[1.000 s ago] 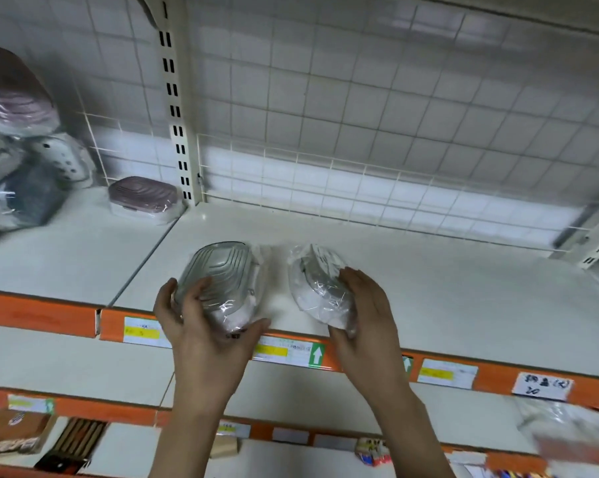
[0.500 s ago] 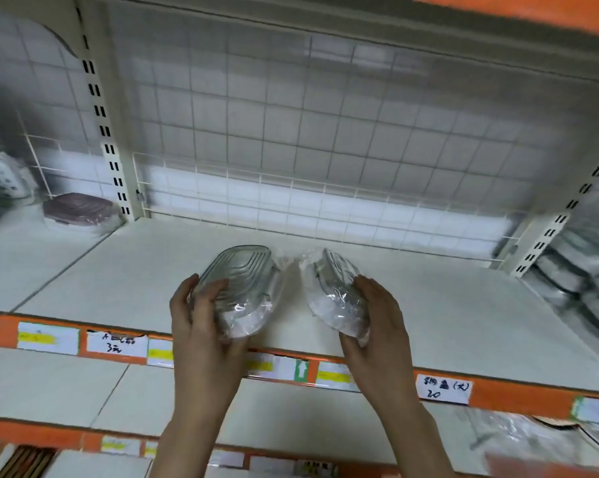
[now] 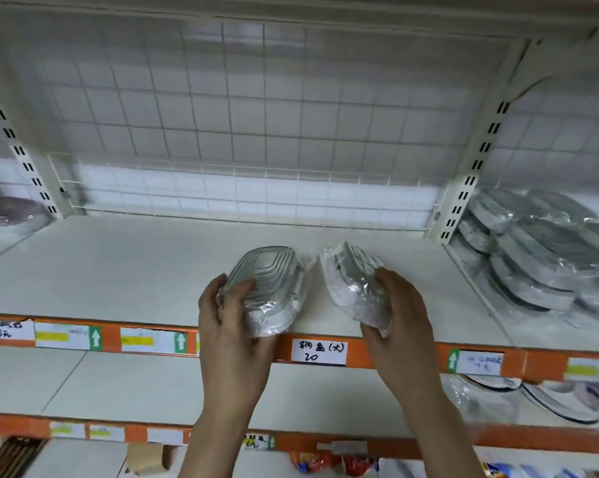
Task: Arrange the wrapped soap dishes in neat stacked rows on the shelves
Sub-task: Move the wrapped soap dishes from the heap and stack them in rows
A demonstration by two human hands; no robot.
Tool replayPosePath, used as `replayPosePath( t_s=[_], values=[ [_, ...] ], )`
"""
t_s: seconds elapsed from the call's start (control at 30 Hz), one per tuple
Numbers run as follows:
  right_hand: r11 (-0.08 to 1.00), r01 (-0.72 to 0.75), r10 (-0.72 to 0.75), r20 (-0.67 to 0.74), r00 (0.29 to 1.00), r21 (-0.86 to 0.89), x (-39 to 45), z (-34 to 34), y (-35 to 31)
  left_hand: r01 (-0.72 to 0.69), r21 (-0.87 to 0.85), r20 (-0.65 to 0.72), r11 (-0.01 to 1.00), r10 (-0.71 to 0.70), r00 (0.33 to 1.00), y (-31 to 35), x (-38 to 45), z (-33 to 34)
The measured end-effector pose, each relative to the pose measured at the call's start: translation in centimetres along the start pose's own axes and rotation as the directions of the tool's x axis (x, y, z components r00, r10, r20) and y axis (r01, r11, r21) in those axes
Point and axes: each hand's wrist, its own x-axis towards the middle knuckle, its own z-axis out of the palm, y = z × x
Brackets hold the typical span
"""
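The left hand (image 3: 234,326) grips one wrapped soap dish (image 3: 267,288), the right hand (image 3: 399,315) another (image 3: 355,288), both over the white shelf (image 3: 119,270) front. Beyond stands wire mesh backing (image 3: 256,132); right, stacked dishes (image 3: 539,250).

white tag (image 3: 318,352), orange shelf edge (image 3: 394,353): handwritten characters, "(大)" among them, with "20" beneath
far-left tag (image 3: 7,330): handwriting, too blurred to read
green squares (image 3: 96,337): white up-arrows
lower-shelf tag (image 3: 255,441): unclear scrawl
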Motion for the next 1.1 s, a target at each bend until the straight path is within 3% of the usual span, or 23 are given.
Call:
replayPosePath(
  t_s=[0.67, 0.87, 1.1],
  values=[
    [0.999, 0.036, -0.037, -0.047, 0.998, -0.02, 2.5, -2.2, 2.2, -0.039, -0.056, 0.004, 0.998, 0.039, 0.999, 1.6, 2.0, 3.9],
    [0.997, 0.07, -0.069, -0.042, 0.997, 0.027, 5.9, -6.7, 5.3, -0.081, -0.053, -0.051, 0.995, 0.078, 0.996, 6.3, 2.1, 7.5],
    [0.989, 0.148, -0.148, -0.112, 0.983, -0.011, 9.6, -17.0, 12.5, -0.139, -0.068, -0.118, 0.988, 0.13, 0.984, 14.3, 1.8, 15.8]
  ],
)
